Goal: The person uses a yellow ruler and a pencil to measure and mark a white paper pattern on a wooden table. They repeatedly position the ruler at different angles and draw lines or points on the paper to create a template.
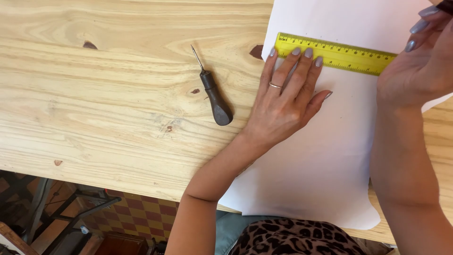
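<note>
Four flat left hand (289, 101) fingers pin a yellow ruler (336, 54) to smooth white sheet (325, 156); right hand (422, 66) curled.

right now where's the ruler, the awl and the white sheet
ruler (351, 56), head view, bare yellow middle of its scale
awl (216, 101), head view, dark handle
white sheet (325, 156), head view, bare middle area

Pale knotty pine table (104, 118), red-and-cream checkered floor (141, 215), dark metal frame (71, 212) below
</note>
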